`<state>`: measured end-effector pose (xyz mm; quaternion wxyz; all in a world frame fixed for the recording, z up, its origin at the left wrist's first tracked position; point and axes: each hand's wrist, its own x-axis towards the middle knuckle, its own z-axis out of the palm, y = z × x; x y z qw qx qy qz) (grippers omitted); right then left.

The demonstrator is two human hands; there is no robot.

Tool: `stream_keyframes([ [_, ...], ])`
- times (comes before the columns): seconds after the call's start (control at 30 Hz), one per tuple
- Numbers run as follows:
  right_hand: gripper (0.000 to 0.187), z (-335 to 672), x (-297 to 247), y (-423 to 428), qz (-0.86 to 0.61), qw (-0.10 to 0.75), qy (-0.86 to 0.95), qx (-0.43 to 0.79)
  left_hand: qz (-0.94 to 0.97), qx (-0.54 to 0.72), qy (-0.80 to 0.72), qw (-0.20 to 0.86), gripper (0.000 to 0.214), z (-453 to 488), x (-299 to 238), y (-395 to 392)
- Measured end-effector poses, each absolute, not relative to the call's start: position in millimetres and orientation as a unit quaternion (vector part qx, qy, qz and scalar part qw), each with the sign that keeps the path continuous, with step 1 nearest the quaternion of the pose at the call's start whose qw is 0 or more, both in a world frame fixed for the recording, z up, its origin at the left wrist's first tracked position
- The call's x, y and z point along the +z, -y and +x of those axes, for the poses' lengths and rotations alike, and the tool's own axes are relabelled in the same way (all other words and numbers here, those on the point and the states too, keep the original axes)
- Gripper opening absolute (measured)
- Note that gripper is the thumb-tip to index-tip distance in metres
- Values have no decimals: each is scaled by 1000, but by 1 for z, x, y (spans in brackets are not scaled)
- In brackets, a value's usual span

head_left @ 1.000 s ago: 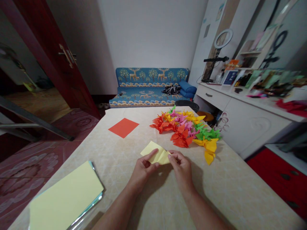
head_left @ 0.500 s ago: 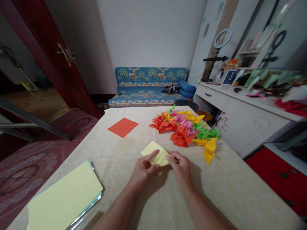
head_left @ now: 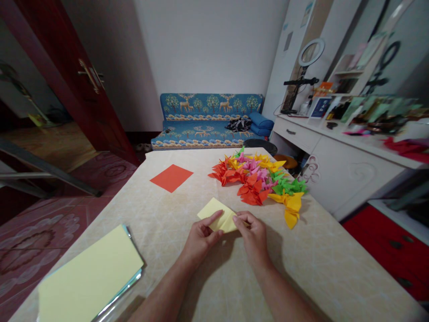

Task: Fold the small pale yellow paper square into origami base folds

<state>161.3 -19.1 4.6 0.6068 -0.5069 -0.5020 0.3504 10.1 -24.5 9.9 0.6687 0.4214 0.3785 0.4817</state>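
Observation:
Between my two hands is a folded piece of pale yellow origami paper (head_left: 213, 207), creased and tilted just above the table. My left hand (head_left: 202, 237) grips its left side, with the index finger laid across the top face and the thumb at the near edge. At the right corner, my right hand (head_left: 251, 228) pinches the paper between thumb and fingers. Beyond my hands, to the right, lies a pile of folded paper cranes (head_left: 252, 190) in red, pink, yellow and green. A flat red paper square (head_left: 172, 178) rests at the far left of the table.
A stack of pale yellow sheets (head_left: 90, 273) with a clear plastic wrapper sits at the near left. The cloth-covered table (head_left: 161, 214) stretches toward a blue patterned sofa (head_left: 208, 129). A white dresser (head_left: 355, 165) with a ring light (head_left: 311, 52) stands along the right.
Almost nothing differs. My right thumb and fingers have shifted very slightly on the paper's right corner; the other things stay where they were.

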Motion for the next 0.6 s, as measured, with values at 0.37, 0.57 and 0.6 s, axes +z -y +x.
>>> stream_keyframes([
  [0.37, 23, 160, 2, 21, -529, 612, 475, 346, 431, 483, -392, 654, 72, 13, 14, 26],
  [0.57, 23, 159, 3, 22, -533, 617, 462, 348, 432, 482, -398, 650, 71, 14, 13, 26],
  [0.6, 23, 159, 3, 22, -535, 617, 462, 347, 431, 482, -397, 651, 71, 14, 12, 26],
])
